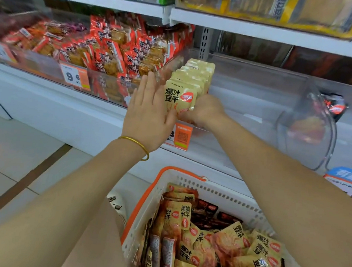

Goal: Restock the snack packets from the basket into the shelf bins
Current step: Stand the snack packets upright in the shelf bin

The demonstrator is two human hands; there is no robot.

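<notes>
The fingers of the right hand (203, 112) are tucked behind the front of the yellow packet row (190, 80), so no clue how it's gripping. The price tag (182, 137) just below the row is half covered by the left hand (149, 112). The basket (229, 197) further below runs off the bottom edge; the packs (273, 6) above the row are blurry.

A row (191, 78) of packets stands in the centre bin (252, 89), mid-frame, with the left hand (149, 110) against its left side and the right hand (204, 111) at its right front. A full bin (46, 68) lies to the left. The basket (208, 189), lower right, holds loose packets (223, 248).
</notes>
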